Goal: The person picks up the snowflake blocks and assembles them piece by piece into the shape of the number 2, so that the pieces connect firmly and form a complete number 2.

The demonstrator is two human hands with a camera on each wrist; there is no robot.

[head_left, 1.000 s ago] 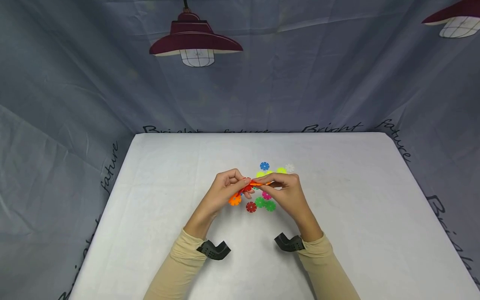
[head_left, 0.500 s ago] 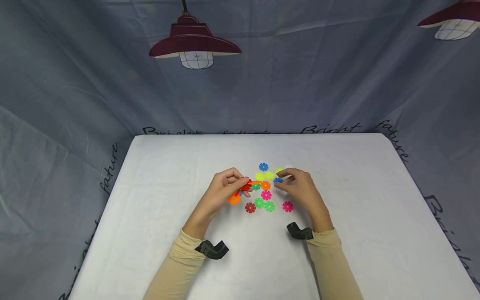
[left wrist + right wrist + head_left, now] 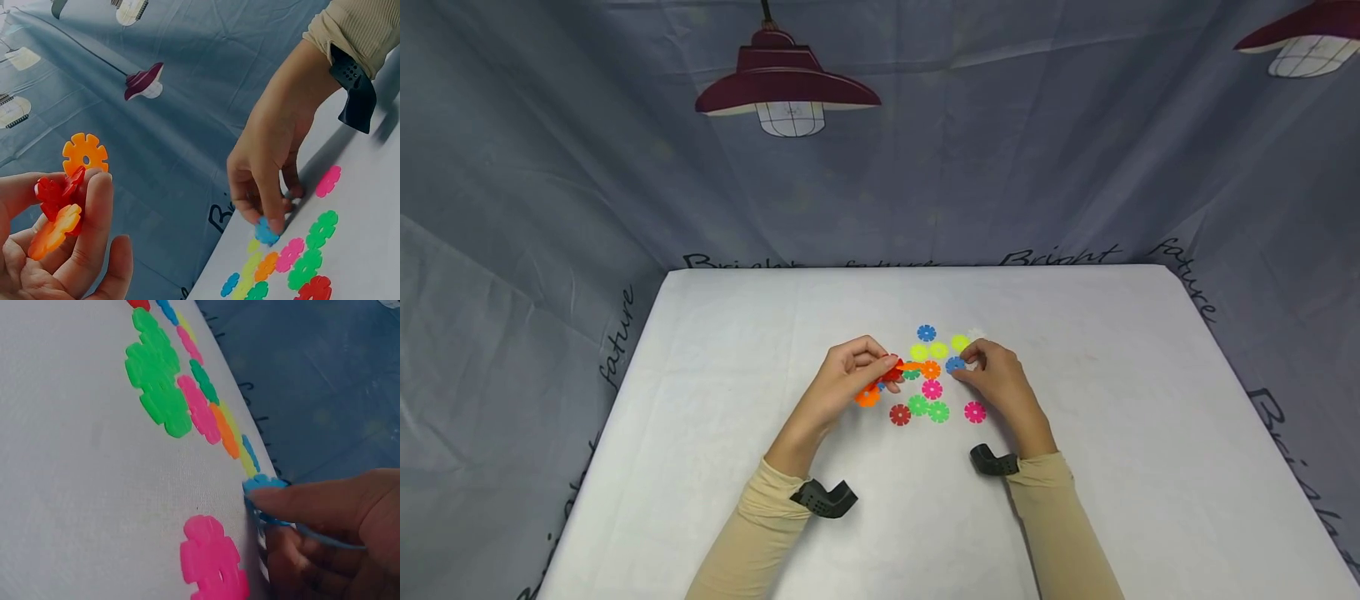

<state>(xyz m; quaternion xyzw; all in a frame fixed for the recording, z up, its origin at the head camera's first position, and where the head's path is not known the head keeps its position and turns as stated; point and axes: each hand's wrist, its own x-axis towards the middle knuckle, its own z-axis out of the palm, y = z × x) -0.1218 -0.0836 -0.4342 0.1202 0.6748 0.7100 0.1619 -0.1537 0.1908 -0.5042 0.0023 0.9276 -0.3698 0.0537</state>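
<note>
The right hand's fingers (image 3: 275, 501) are drawn close about a blue disc (image 3: 955, 364), which seems pinched at the worktop, though how firm the hold is cannot be told. The right hand (image 3: 1000, 379) has left the joined piece (image 3: 53, 192), where both hands met a second ago, so the work appears to have turned from joining to fetching a loose disc. The left hand (image 3: 850, 371) stays put, holding that piece, two orange discs fitted to red ones, between thumb and fingers.

Take the loose orange disc (image 3: 931, 369) as landmark: the blue disc is to its right, the joined piece to its left. A dark green disc (image 3: 912, 374) lies left of it, yellow discs (image 3: 938, 351) just beyond, a pink disc (image 3: 932, 389) just nearer the person, and bright green discs (image 3: 938, 412) nearer still. All of these lie on the worktop (image 3: 1120, 433).

Against the frame half a second ago, the right hand sits slightly farther right of the blue disc's face, and the yellow disc beyond it shows more fully.
</note>
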